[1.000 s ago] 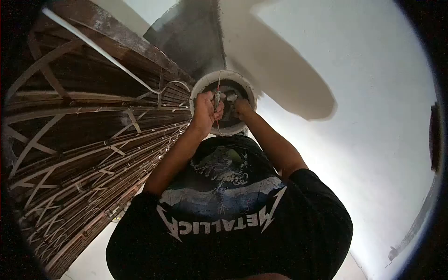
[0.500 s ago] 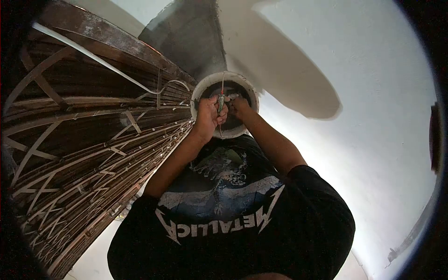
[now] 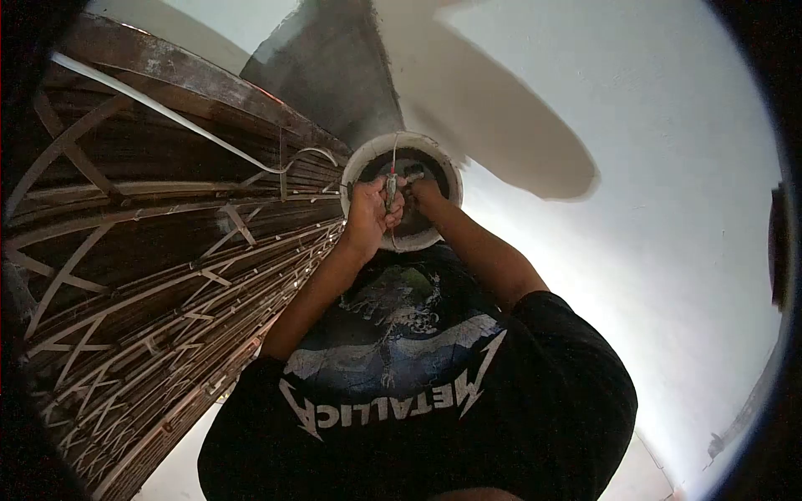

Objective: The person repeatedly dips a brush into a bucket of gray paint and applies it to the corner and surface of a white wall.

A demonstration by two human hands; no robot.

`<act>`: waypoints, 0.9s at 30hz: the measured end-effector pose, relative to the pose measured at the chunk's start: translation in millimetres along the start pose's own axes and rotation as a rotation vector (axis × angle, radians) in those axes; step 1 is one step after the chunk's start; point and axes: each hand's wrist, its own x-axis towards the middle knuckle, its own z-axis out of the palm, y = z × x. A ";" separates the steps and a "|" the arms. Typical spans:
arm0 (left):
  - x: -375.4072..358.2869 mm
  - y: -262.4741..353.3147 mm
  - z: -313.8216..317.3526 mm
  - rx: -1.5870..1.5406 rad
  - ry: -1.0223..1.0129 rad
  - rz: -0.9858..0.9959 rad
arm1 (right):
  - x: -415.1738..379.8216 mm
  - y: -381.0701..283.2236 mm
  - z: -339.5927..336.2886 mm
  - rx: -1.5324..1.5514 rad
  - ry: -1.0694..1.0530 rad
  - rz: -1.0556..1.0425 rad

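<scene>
Both arms raised overhead to reach the round ceiling fixture (image 3: 401, 190). Left hand (image 3: 368, 213) pinching a slim tester (image 3: 390, 190) against wiring inside; right hand (image 3: 424, 190) curled there, grip unclear.

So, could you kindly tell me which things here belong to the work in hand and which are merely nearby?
In hand:
- left hand, closed on a small tool
- right hand, inside the round ceiling box
- thin wire hanging from the box

Merely nearby:
- metal grille
- white cable along the grille
- white ceiling
</scene>
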 end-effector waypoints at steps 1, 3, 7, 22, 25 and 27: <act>2.3 -1.3 -2.3 0.004 0.013 -0.017 | 3.3 2.0 0.9 0.039 0.034 0.025; 3.7 -1.8 -4.2 0.013 0.011 -0.019 | -17.6 -5.6 4.4 0.113 0.075 0.030; 2.9 1.2 -2.9 0.044 -0.003 0.017 | -50.8 -8.1 -2.7 -0.083 -0.002 -0.077; 1.6 4.4 -4.8 0.039 -0.055 -0.021 | -60.9 -26.9 20.8 0.478 -0.136 -0.092; 2.9 3.4 -8.0 0.037 -0.030 -0.014 | -91.9 -45.5 15.8 -0.566 -0.071 -0.603; 5.9 1.6 -10.3 0.034 -0.003 0.003 | -103.6 -43.8 8.4 -0.801 -0.105 -0.748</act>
